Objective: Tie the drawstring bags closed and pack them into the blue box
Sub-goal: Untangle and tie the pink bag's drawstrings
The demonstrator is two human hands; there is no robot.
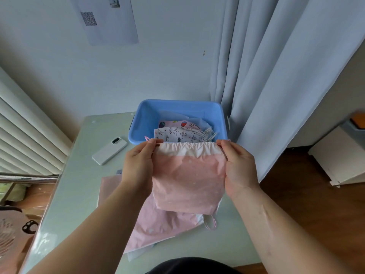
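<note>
Crinkly pink drawstring bag (pixel 188 180), top gathered, pinched by left hand (pixel 138 167) and right hand (pixel 240 169).

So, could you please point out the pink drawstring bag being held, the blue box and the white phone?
pink drawstring bag (pixel 188 180): head view, middle of its pink front panel.
blue box (pixel 147 119): head view, its inner left wall.
white phone (pixel 108 154): head view, middle of its back.

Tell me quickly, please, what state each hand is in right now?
Left hand: closed, pinching the drawstring of the pink bag.
Right hand: closed, pinching that drawstring's other end.
</note>
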